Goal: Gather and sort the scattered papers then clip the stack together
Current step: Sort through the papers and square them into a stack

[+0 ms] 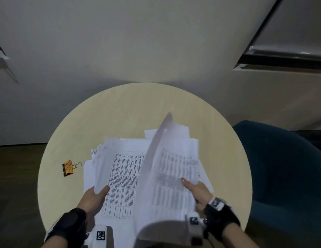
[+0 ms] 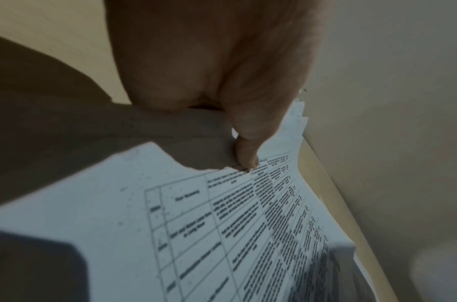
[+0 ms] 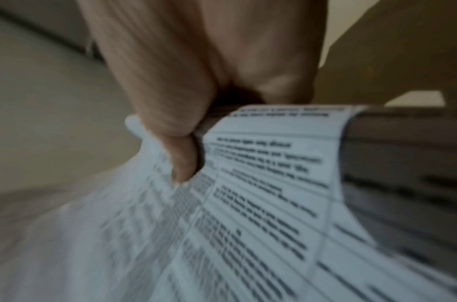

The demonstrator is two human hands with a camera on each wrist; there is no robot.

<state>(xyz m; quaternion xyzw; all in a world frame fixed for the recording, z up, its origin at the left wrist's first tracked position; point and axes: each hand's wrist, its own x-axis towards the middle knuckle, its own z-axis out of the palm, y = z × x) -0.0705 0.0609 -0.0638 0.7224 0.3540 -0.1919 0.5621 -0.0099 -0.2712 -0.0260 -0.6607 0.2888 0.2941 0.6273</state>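
Observation:
White printed papers [image 1: 123, 179] lie fanned in a rough pile on the round beige table [image 1: 120, 108]. My left hand [image 1: 102, 191] grips the pile's near left edge, with the thumb [image 2: 245, 155] on top of a sheet printed with a table. My right hand [image 1: 190, 187] holds a separate bundle of sheets [image 1: 174, 176] at its near right edge, thumb [image 3: 180, 163] on top. That bundle is raised, bent and blurred. An orange binder clip [image 1: 68, 168] lies on the table left of the papers, apart from both hands.
A dark blue armchair [image 1: 281, 167] stands close to the table's right edge. Bare tabletop shows beyond the papers and round the clip. Dark floor [image 1: 16, 176] lies to the left, with a pale wall [image 1: 138, 42] behind the table.

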